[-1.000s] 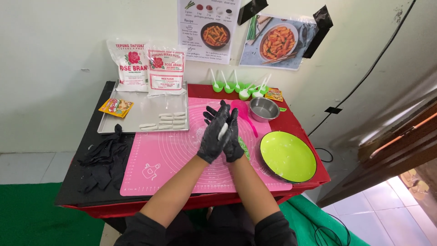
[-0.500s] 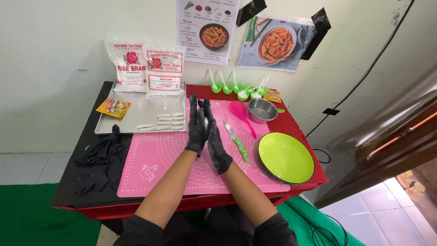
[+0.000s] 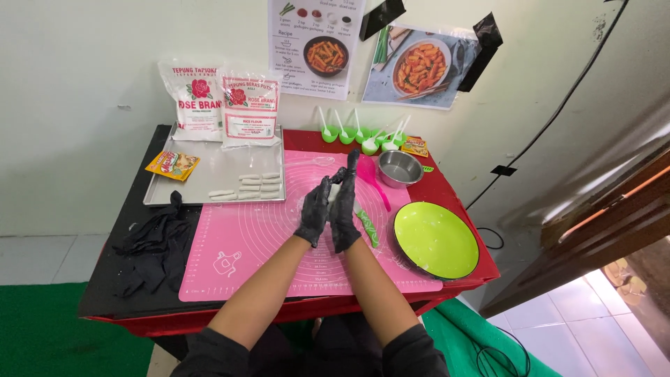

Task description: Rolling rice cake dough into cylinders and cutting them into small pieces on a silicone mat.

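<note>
Risk: the dough piece, pressed between the gloved palms above the pink mat, could slip out and fall to the bench or onto the green knife lying just beside. Left hand and right hand stand flat, fingers extended, holding the dough between them. Dough almost wholly hidden; shape indeterminable. The white pieces on the steel tray are small and hard to make out.

Glossy green plate, metal bowl, matt pink mat.
</note>
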